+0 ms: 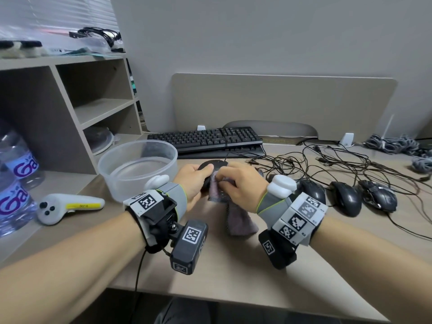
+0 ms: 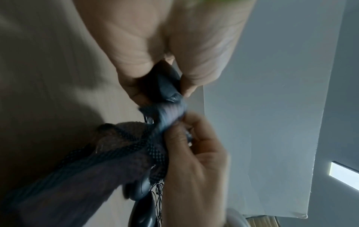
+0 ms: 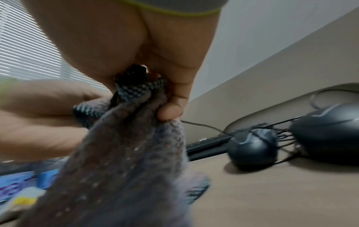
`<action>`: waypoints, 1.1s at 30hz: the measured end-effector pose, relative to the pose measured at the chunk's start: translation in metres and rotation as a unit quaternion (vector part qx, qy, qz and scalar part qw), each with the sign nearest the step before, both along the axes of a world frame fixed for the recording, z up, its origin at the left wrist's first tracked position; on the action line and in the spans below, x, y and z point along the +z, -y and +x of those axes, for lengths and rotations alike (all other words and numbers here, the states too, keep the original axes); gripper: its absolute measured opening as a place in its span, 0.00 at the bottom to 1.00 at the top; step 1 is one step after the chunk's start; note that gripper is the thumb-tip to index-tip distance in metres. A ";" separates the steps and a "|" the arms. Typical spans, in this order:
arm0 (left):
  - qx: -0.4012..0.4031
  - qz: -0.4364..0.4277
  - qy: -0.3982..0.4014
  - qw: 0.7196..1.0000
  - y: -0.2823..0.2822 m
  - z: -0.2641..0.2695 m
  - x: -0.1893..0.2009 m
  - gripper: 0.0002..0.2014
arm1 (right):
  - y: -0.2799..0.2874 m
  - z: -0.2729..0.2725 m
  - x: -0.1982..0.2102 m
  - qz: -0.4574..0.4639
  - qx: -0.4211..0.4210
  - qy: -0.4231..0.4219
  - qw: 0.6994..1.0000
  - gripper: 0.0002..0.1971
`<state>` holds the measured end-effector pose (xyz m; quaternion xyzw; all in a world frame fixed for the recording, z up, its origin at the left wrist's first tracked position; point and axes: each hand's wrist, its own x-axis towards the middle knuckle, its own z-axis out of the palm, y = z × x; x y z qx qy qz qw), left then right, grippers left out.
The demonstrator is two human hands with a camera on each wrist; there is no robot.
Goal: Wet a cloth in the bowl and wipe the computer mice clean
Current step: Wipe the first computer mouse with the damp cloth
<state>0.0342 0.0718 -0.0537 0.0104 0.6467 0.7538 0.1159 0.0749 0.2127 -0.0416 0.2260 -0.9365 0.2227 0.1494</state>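
Note:
My left hand (image 1: 196, 181) grips a black computer mouse (image 1: 214, 165) just above the desk, right of the bowl. The same mouse (image 2: 165, 83) shows pinched between thumb and fingers in the left wrist view. My right hand (image 1: 240, 183) holds a grey-pink cloth (image 1: 238, 220) bunched against the mouse, and the cloth's loose end trails down onto the desk. In the right wrist view the cloth (image 3: 128, 153) hangs from my curled fingers (image 3: 170, 112). The clear plastic bowl (image 1: 138, 169) with a little water stands at the left.
Three more black mice (image 1: 346, 197) lie in a row on the right among tangled cables (image 1: 350, 160). A black keyboard (image 1: 205, 139) sits behind. A white controller (image 1: 67, 206) and water bottles (image 1: 16, 178) are at the left, by the shelf unit (image 1: 70, 108).

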 end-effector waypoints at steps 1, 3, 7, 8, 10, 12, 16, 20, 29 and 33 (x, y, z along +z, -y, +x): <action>0.001 -0.001 0.002 1.000 0.000 0.001 0.000 0.11 | -0.004 -0.003 0.001 -0.006 -0.015 -0.001 1.000 0.09; -0.001 -0.002 0.003 1.000 0.001 0.002 0.001 0.10 | -0.008 -0.004 0.000 -0.010 -0.036 -0.008 0.999 0.09; -0.008 0.003 0.001 1.000 0.003 0.002 0.003 0.08 | -0.001 0.005 -0.004 0.004 -0.005 0.015 1.000 0.07; -0.008 -0.002 0.000 1.000 0.003 0.002 0.004 0.08 | -0.003 0.002 -0.004 0.000 -0.018 0.016 1.000 0.07; -0.008 -0.012 -0.002 1.000 0.004 0.004 0.005 0.08 | -0.007 -0.002 -0.004 -0.005 -0.044 0.006 0.999 0.06; -0.008 -0.012 -0.006 1.000 0.005 0.003 0.005 0.08 | -0.003 0.001 -0.005 0.003 -0.027 0.006 1.000 0.06; -0.011 -0.029 -0.012 0.999 0.006 0.006 0.005 0.09 | -0.006 -0.002 -0.002 -0.008 -0.039 0.000 0.999 0.05; -0.015 -0.020 -0.024 0.999 0.006 0.006 0.009 0.07 | -0.002 0.001 -0.003 -0.005 -0.025 -0.006 1.000 0.04; -0.035 0.002 -0.001 0.999 0.005 0.008 0.013 0.11 | -0.008 -0.003 -0.003 -0.022 -0.055 0.003 0.998 0.06; -0.031 0.004 0.002 1.000 0.006 0.011 0.015 0.08 | -0.016 -0.008 0.002 -0.071 -0.109 -0.008 0.991 0.04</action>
